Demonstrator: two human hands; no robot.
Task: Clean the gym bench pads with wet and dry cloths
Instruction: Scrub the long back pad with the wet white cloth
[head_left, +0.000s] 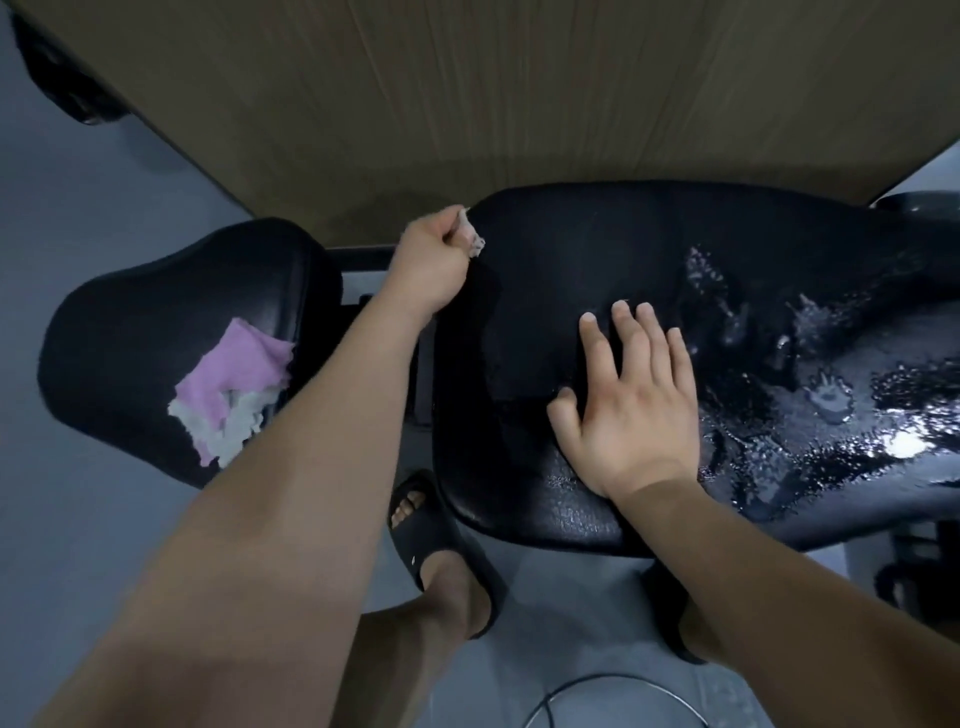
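Left hand (434, 265) clenches a pale cloth (474, 240) at the edge of the wet bench pad (571, 249) while the right hand (628, 400) lies flat on it, fingers spread.

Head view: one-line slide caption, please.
Left hand grips a cloth; right hand rests flat on the wet bench pad.

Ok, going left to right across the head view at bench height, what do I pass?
Pink and white cloth on the small pad → left hand gripping a cloth edge → right hand flat on the long pad → wet streaks.
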